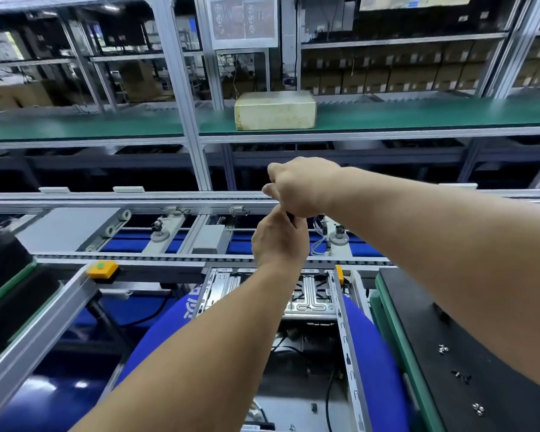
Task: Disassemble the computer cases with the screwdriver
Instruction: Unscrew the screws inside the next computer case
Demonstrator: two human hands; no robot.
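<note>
one open computer case (312,304), two hands (279,241) (300,185) gripping, perhaps, one screwdriver (290,217)

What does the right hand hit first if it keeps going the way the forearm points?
Probably nothing soon. The right hand points up and left, above the conveyor rail. Past it comes a dark gap, then likely the upright post or the green shelf. Depth is unclear.

shelf: green shelf (418,115) beyond the hands | box: pale box (275,111) on it | behind: brown boxes (387,73) on racks
</note>
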